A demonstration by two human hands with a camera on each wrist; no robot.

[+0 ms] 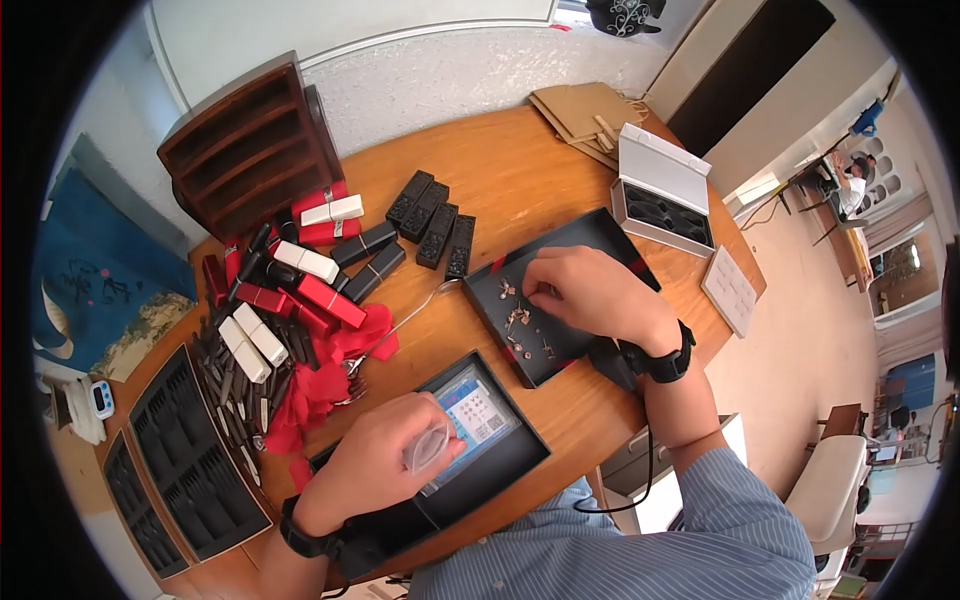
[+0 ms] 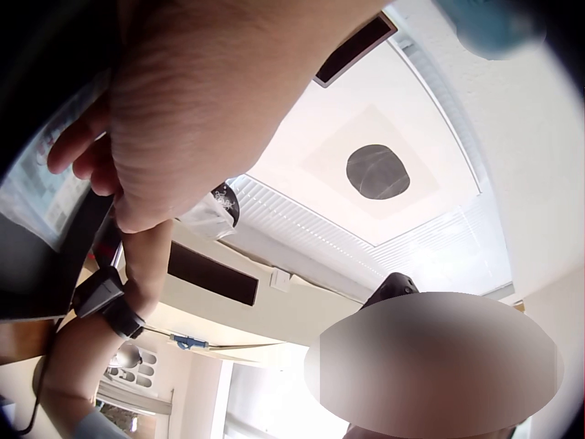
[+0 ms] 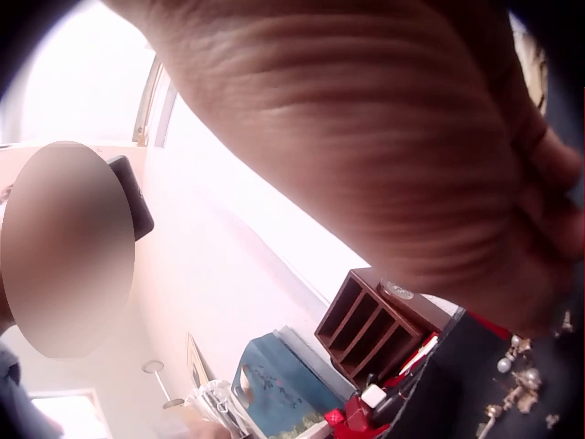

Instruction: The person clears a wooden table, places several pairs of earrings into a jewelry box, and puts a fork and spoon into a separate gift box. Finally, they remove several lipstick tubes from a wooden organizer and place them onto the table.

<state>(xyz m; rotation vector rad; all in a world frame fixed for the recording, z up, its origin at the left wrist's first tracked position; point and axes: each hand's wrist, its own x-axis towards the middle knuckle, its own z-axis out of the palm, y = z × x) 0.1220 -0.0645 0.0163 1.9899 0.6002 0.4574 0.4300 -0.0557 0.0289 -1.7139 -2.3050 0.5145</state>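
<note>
A tray [image 1: 590, 235] is being kept near the middle of the table [image 1: 520, 165], with small metal pieces [image 1: 520, 320] lying in it under the right hand [image 1: 590, 295]. In front of it, a second tray [image 1: 500, 465] is being occupied by a card [image 1: 480, 415], over which a small bag [image 1: 428, 447] is being held by the left hand [image 1: 375, 460]. To the left, boxes [image 1: 300, 290] are lying in a heap, with a shelf unit [image 1: 250, 145] behind them. An open case [image 1: 665, 190] is sitting to the right of the first tray.

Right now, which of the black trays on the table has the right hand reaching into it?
The shallow black tray scattered with small metal pieces; the right hand rests in it, unlike the tray under the left hand.
</note>
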